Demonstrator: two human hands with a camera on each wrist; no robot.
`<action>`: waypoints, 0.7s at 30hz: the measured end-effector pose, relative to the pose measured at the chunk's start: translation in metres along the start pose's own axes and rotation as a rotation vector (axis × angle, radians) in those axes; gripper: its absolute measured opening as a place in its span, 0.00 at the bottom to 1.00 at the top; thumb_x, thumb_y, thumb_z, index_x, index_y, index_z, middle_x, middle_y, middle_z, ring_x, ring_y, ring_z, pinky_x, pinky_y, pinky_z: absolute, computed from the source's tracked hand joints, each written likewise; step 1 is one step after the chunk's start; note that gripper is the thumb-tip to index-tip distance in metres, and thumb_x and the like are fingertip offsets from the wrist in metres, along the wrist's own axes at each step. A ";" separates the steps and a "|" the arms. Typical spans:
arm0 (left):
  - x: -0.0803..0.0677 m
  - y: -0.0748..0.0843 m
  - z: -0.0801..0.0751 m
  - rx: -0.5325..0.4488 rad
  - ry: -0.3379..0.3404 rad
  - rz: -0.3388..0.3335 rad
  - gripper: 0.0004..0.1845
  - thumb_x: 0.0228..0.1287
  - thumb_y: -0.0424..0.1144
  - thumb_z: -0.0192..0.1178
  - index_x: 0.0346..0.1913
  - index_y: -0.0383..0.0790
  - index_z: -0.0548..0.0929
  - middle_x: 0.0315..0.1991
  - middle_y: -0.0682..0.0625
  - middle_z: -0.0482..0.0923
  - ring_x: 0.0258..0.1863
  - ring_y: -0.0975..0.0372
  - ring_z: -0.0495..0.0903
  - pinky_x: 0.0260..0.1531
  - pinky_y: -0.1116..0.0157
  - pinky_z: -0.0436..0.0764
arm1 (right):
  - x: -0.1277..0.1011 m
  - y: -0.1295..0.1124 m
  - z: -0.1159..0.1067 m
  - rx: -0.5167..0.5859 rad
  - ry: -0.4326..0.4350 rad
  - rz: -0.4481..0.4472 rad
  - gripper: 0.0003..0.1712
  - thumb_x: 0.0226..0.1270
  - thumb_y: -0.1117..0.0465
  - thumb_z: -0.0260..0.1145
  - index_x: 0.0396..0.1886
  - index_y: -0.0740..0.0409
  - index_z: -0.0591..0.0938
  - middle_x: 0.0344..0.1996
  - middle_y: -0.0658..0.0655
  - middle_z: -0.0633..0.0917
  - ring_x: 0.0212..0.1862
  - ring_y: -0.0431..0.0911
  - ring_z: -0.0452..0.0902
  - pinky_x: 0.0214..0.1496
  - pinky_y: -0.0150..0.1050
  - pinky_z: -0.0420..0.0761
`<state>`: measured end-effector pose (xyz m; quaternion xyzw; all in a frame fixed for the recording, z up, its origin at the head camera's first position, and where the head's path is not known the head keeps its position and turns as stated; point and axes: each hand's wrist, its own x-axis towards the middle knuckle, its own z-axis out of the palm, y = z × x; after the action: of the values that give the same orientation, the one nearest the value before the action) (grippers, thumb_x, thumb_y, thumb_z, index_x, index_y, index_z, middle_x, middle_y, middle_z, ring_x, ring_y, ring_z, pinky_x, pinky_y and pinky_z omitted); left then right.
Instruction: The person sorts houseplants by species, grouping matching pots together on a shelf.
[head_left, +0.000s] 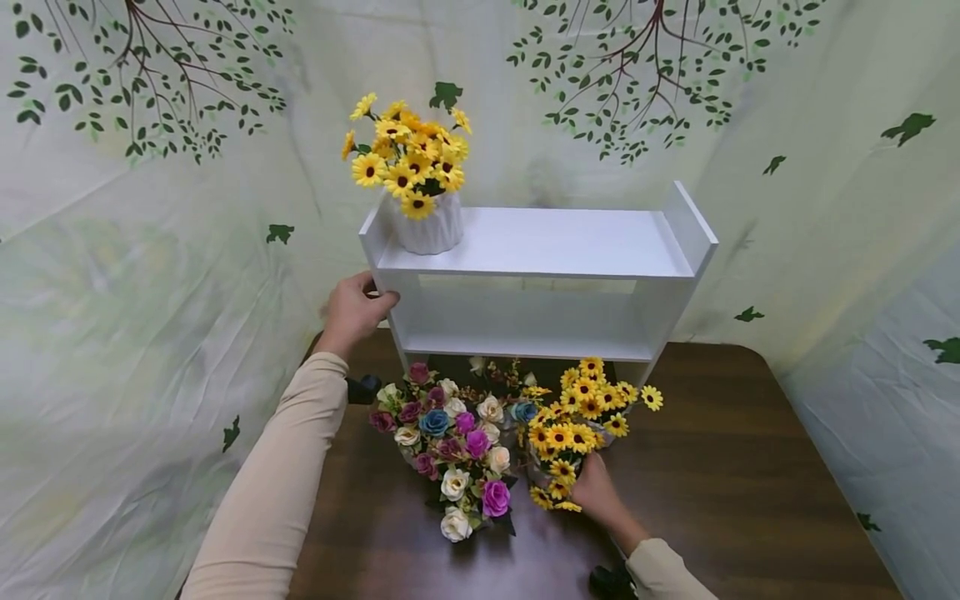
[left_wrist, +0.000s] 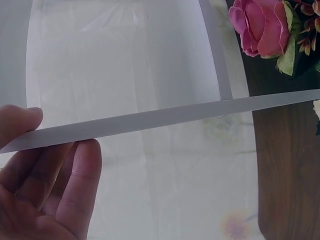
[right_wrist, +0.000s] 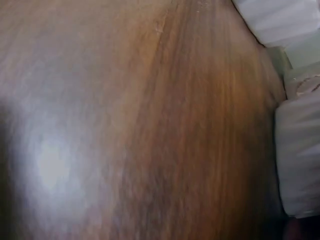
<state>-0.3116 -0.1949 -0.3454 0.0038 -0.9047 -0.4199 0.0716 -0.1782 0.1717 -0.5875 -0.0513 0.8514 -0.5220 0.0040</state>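
Observation:
My left hand grips the left side panel of a white two-tier shelf, with the thumb on one face and the fingers on the other. At the front right, my right hand is against a pot of yellow daisy-like flowers. Blossoms hide its fingers, so I cannot tell whether they hold the pot. Only a dim sliver of that hand shows in the right wrist view, beside a white pot. Another yellow bunch stands right behind.
A white ribbed pot of yellow flowers stands at the left of the shelf's top board. Mixed roses in purple, cream and blue sit before the shelf on the dark wooden table. A leaf-print cloth hangs behind.

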 end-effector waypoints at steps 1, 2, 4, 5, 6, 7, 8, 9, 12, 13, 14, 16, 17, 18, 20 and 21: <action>0.000 0.000 0.000 -0.002 -0.001 -0.001 0.25 0.64 0.41 0.58 0.62 0.32 0.77 0.59 0.34 0.80 0.56 0.44 0.82 0.49 0.49 0.84 | 0.000 0.000 0.002 -0.008 0.012 -0.008 0.24 0.53 0.72 0.69 0.51 0.60 0.77 0.41 0.54 0.83 0.38 0.31 0.70 0.39 0.29 0.71; 0.000 0.000 0.001 -0.002 -0.002 0.000 0.25 0.64 0.40 0.58 0.62 0.32 0.77 0.59 0.34 0.80 0.56 0.44 0.82 0.49 0.49 0.84 | 0.000 0.000 0.003 -0.019 0.016 -0.009 0.23 0.52 0.72 0.69 0.50 0.61 0.77 0.39 0.53 0.82 0.36 0.32 0.69 0.38 0.30 0.70; 0.000 0.001 0.002 0.000 -0.002 -0.002 0.25 0.64 0.41 0.58 0.62 0.33 0.77 0.59 0.35 0.80 0.55 0.44 0.82 0.48 0.49 0.85 | -0.002 0.001 0.003 -0.046 0.018 0.003 0.22 0.50 0.74 0.68 0.48 0.63 0.76 0.36 0.54 0.80 0.34 0.37 0.68 0.36 0.32 0.67; 0.000 0.001 0.002 0.002 -0.001 -0.002 0.25 0.64 0.41 0.58 0.62 0.33 0.78 0.59 0.35 0.80 0.55 0.44 0.82 0.48 0.49 0.85 | -0.002 0.001 0.004 -0.069 0.025 0.009 0.22 0.50 0.73 0.68 0.47 0.63 0.76 0.36 0.54 0.80 0.35 0.38 0.68 0.36 0.32 0.67; 0.000 0.001 0.003 0.001 0.000 -0.002 0.25 0.64 0.41 0.58 0.62 0.33 0.78 0.59 0.35 0.80 0.55 0.44 0.82 0.48 0.49 0.85 | -0.003 0.001 0.004 -0.081 0.023 0.017 0.22 0.49 0.74 0.67 0.47 0.64 0.75 0.36 0.55 0.79 0.36 0.40 0.67 0.37 0.33 0.67; 0.000 0.001 0.004 0.000 0.002 -0.003 0.25 0.64 0.41 0.58 0.62 0.34 0.78 0.59 0.35 0.80 0.55 0.44 0.82 0.48 0.49 0.85 | -0.004 0.001 0.003 -0.098 0.025 0.021 0.23 0.48 0.75 0.66 0.47 0.66 0.74 0.36 0.57 0.78 0.36 0.41 0.67 0.37 0.33 0.66; 0.000 0.001 0.004 -0.002 0.002 -0.004 0.25 0.64 0.41 0.58 0.62 0.34 0.77 0.59 0.35 0.80 0.55 0.44 0.82 0.48 0.49 0.85 | -0.004 0.001 0.003 -0.106 0.031 0.029 0.24 0.49 0.74 0.67 0.49 0.66 0.74 0.40 0.57 0.78 0.39 0.41 0.67 0.40 0.33 0.66; -0.001 0.001 0.005 -0.007 0.004 -0.006 0.25 0.64 0.40 0.58 0.62 0.34 0.77 0.59 0.35 0.80 0.55 0.44 0.82 0.48 0.49 0.85 | -0.004 0.001 0.003 -0.113 0.029 0.034 0.23 0.49 0.75 0.66 0.48 0.66 0.73 0.39 0.57 0.78 0.39 0.42 0.66 0.39 0.34 0.66; -0.002 0.001 0.005 -0.023 0.010 -0.006 0.25 0.65 0.40 0.57 0.63 0.34 0.77 0.61 0.35 0.79 0.56 0.44 0.81 0.48 0.49 0.84 | -0.004 0.001 0.003 -0.103 0.021 0.053 0.21 0.47 0.77 0.64 0.44 0.66 0.72 0.34 0.56 0.74 0.35 0.43 0.64 0.36 0.34 0.64; -0.002 0.001 0.005 -0.028 0.013 -0.004 0.25 0.65 0.40 0.57 0.63 0.34 0.76 0.61 0.35 0.78 0.57 0.43 0.81 0.49 0.48 0.84 | -0.004 0.001 0.004 -0.101 0.025 0.050 0.20 0.46 0.77 0.62 0.42 0.66 0.72 0.32 0.55 0.73 0.33 0.42 0.64 0.34 0.34 0.64; -0.002 0.000 0.006 -0.036 0.019 0.002 0.25 0.65 0.39 0.57 0.63 0.33 0.76 0.61 0.35 0.78 0.57 0.43 0.81 0.49 0.48 0.84 | -0.003 0.002 0.004 -0.087 0.026 0.054 0.19 0.46 0.77 0.62 0.41 0.65 0.73 0.30 0.55 0.73 0.31 0.42 0.64 0.32 0.34 0.64; -0.002 -0.001 0.008 -0.055 0.038 0.007 0.24 0.65 0.39 0.56 0.63 0.33 0.76 0.60 0.34 0.78 0.57 0.42 0.81 0.49 0.47 0.84 | -0.003 0.002 0.005 -0.076 0.034 0.063 0.19 0.48 0.75 0.66 0.41 0.64 0.74 0.31 0.55 0.75 0.30 0.41 0.66 0.32 0.33 0.66; -0.002 -0.002 0.009 -0.067 0.047 0.010 0.24 0.65 0.38 0.56 0.63 0.33 0.75 0.60 0.34 0.78 0.57 0.42 0.81 0.50 0.46 0.84 | -0.003 0.002 0.005 -0.076 0.044 0.068 0.20 0.49 0.73 0.69 0.44 0.64 0.75 0.33 0.55 0.77 0.32 0.40 0.69 0.33 0.33 0.68; -0.002 -0.003 0.010 -0.075 0.056 0.013 0.24 0.65 0.38 0.56 0.63 0.33 0.75 0.60 0.34 0.77 0.57 0.42 0.81 0.50 0.46 0.84 | -0.003 0.002 0.005 -0.078 0.053 0.073 0.23 0.49 0.72 0.70 0.47 0.64 0.75 0.36 0.57 0.79 0.34 0.40 0.70 0.34 0.33 0.69; -0.002 -0.005 0.014 -0.091 0.070 0.013 0.24 0.66 0.39 0.55 0.63 0.34 0.74 0.61 0.34 0.77 0.57 0.42 0.81 0.52 0.46 0.83 | -0.006 0.001 0.004 -0.069 0.066 0.105 0.28 0.49 0.70 0.70 0.53 0.69 0.73 0.42 0.62 0.80 0.36 0.44 0.71 0.35 0.36 0.71; -0.002 -0.006 0.015 -0.098 0.076 0.012 0.25 0.66 0.39 0.56 0.64 0.34 0.74 0.61 0.34 0.77 0.57 0.42 0.80 0.52 0.46 0.83 | -0.007 -0.001 0.003 -0.069 0.073 0.123 0.32 0.50 0.71 0.69 0.57 0.71 0.71 0.46 0.65 0.79 0.37 0.46 0.71 0.34 0.38 0.71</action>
<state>-0.3121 -0.1866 -0.3597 0.0109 -0.8797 -0.4629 0.1086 -0.1706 0.1697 -0.5886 0.0202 0.8700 -0.4927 0.0035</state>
